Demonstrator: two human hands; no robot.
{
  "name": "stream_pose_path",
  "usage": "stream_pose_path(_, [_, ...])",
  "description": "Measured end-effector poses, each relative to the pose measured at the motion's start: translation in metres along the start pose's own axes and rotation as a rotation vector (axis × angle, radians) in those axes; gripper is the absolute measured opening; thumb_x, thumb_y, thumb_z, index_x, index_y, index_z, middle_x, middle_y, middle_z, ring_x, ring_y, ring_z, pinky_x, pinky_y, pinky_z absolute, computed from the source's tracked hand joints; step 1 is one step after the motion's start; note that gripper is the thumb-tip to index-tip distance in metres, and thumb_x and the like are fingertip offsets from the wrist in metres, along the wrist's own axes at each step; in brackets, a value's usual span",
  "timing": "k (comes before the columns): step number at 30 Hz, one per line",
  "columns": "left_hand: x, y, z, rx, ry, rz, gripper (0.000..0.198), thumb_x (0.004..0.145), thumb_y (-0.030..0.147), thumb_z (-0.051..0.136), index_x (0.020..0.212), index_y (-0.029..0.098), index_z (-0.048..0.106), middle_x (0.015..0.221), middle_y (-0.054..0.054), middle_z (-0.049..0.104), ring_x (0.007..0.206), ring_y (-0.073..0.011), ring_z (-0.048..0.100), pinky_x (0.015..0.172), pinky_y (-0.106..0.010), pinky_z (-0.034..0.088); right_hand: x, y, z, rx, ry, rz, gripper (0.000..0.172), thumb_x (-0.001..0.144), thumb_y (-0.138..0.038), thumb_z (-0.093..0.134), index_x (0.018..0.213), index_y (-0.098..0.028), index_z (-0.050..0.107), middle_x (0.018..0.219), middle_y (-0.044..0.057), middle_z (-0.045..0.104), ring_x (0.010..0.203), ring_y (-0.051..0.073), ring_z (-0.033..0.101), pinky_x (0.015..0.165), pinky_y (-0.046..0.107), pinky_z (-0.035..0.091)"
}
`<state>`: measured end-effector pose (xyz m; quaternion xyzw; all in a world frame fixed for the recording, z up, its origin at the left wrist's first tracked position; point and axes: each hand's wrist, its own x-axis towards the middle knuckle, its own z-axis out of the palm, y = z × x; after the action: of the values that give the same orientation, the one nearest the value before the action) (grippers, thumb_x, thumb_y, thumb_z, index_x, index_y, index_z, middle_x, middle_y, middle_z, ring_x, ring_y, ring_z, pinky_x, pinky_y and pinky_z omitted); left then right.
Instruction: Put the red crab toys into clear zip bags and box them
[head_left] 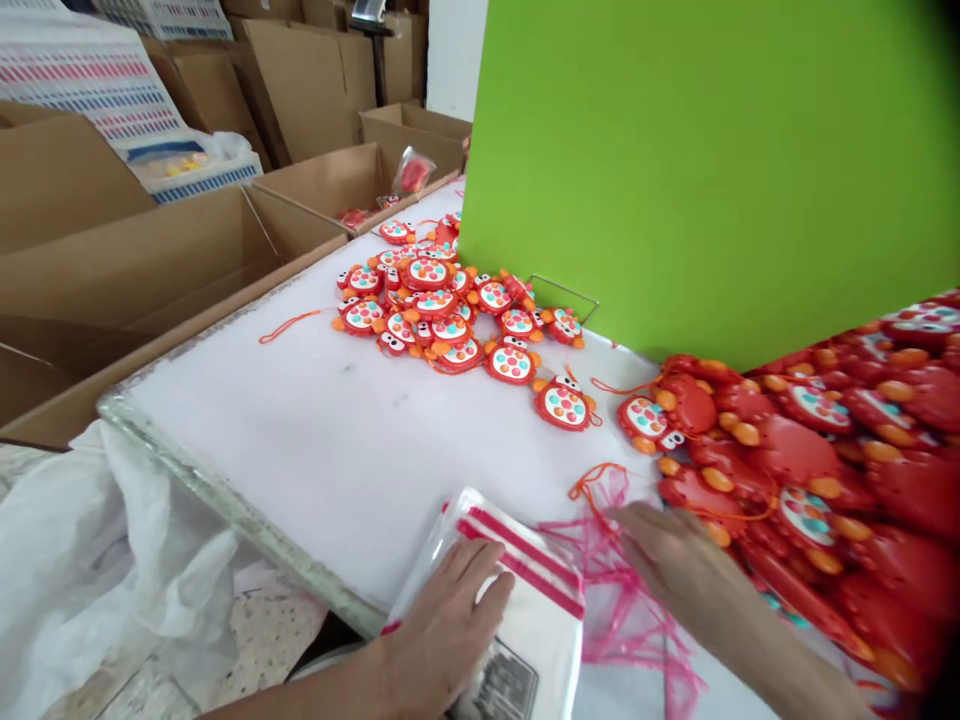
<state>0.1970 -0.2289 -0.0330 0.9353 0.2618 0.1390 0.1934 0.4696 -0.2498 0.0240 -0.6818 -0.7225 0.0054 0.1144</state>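
My left hand (pixel 450 620) lies with its fingers apart on a stack of clear plastic bags (pixel 544 640) with pink stripes, near the front edge of the white table (pixel 300 430). To its right, my right hand (pixel 660 550) is over pink strips (pixel 607 600) and beside an orange cord (pixel 592 482). Its fingertips are blurred, and what they touch is hard to make out. Red crab-shaped toys (pixel 795 450) are heaped at the right, close to my right hand. A smaller group of the same toys (pixel 431 300) sits further back on the table.
A large green panel (pixel 697 170) stands upright behind the toys. Open cardboard boxes (pixel 165 260) line the table's left edge, one holding bagged red items (pixel 414 173). White plastic sheeting (pixel 142 550) hangs at the lower left. A thin metal wire (pixel 566 288) is by the panel.
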Motion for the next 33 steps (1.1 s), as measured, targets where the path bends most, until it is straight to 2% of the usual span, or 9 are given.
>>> stream_pose_path(2, [0.002,0.001,0.000,-0.026,-0.024,-0.013,0.028,0.083,0.008,0.051,0.110,0.013,0.052,0.116,-0.010,0.058,0.109,-0.0251,0.051,0.099,-0.040,0.040,0.007,0.018,-0.017,-0.044,0.032,0.027,0.026,0.086,-0.030,0.042,0.097,-0.025,0.066,0.098,0.008,0.071,0.098,0.030,0.064,0.083,0.046,0.050])
stream_pose_path(4, [0.004,0.003,0.001,-0.034,-0.033,-0.023,0.021,0.085,0.009,0.050,0.104,0.015,0.054,0.104,-0.007,0.061,0.099,-0.0235,0.054,0.093,-0.039,0.042,0.031,0.028,-0.023,0.008,0.024,0.134,0.032,0.086,-0.032,0.042,0.110,-0.021,0.061,0.110,0.010,0.067,0.101,0.029,0.063,0.084,0.044,0.050])
stream_pose_path(9, [0.005,0.005,0.005,-0.022,-0.024,0.015,0.023,0.088,0.012,0.050,0.111,0.014,0.051,0.102,-0.007,0.061,0.093,-0.0219,0.053,0.088,-0.037,0.041,0.112,0.020,0.022,0.107,-0.159,0.178,0.062,0.070,-0.022,0.060,0.130,-0.016,0.047,0.140,0.016,0.044,0.127,0.032,0.042,0.098,0.047,0.041])
stream_pose_path(13, [0.006,0.004,0.004,0.001,-0.050,0.011,0.024,0.084,0.018,0.057,0.107,0.014,0.052,0.101,-0.006,0.059,0.090,-0.0221,0.051,0.083,-0.036,0.041,0.142,0.011,0.059,0.126,-0.125,0.223,0.068,0.065,-0.011,0.057,0.132,-0.017,0.043,0.143,0.020,0.039,0.127,0.039,0.037,0.095,0.059,0.036])
stream_pose_path(18, [0.010,0.003,0.005,0.127,-0.072,0.093,0.014,0.088,0.027,0.054,0.081,0.015,0.053,0.082,-0.004,0.056,0.076,-0.0198,0.048,0.073,-0.036,0.039,0.148,0.023,0.045,0.312,-0.020,0.341,0.051,0.076,-0.020,0.048,0.126,-0.011,0.043,0.117,0.020,0.059,0.105,0.033,0.057,0.090,0.051,0.043])
stream_pose_path(22, [0.014,0.002,0.007,0.149,-0.049,0.139,0.015,0.089,0.029,0.051,0.082,0.015,0.053,0.083,-0.004,0.057,0.079,-0.0209,0.050,0.079,-0.040,0.040,0.135,0.016,0.013,0.572,0.003,0.432,0.049,0.085,-0.043,0.044,0.123,-0.013,0.040,0.102,0.014,0.064,0.088,0.027,0.065,0.072,0.042,0.055])
stream_pose_path(26, [0.017,0.003,0.002,0.007,-0.081,-0.052,0.018,0.085,0.027,0.057,0.099,0.017,0.053,0.098,-0.005,0.061,0.093,-0.0234,0.054,0.090,-0.042,0.040,0.089,-0.018,-0.009,0.842,-0.123,0.458,0.045,0.087,-0.055,0.040,0.114,-0.020,0.049,0.106,0.010,0.066,0.091,0.025,0.067,0.061,0.033,0.059])
stream_pose_path(29, [0.014,0.003,-0.003,-0.183,-0.083,-0.172,0.038,0.079,0.019,0.061,0.114,0.019,0.048,0.112,-0.007,0.059,0.103,-0.0243,0.053,0.095,-0.040,0.041,0.045,-0.039,-0.011,0.967,-0.229,0.583,0.055,0.084,-0.060,0.043,0.123,-0.022,0.050,0.121,0.011,0.061,0.102,0.028,0.064,0.065,0.035,0.060])
stream_pose_path(33, [0.006,-0.002,-0.003,-0.356,0.016,-0.213,0.059,0.075,0.007,0.052,0.130,0.018,0.034,0.123,-0.012,0.055,0.113,-0.0253,0.050,0.097,-0.042,0.043,-0.006,-0.045,-0.002,0.904,-0.266,0.770,0.071,0.076,-0.063,0.053,0.132,-0.020,0.049,0.137,0.010,0.051,0.124,0.030,0.048,0.082,0.034,0.056])
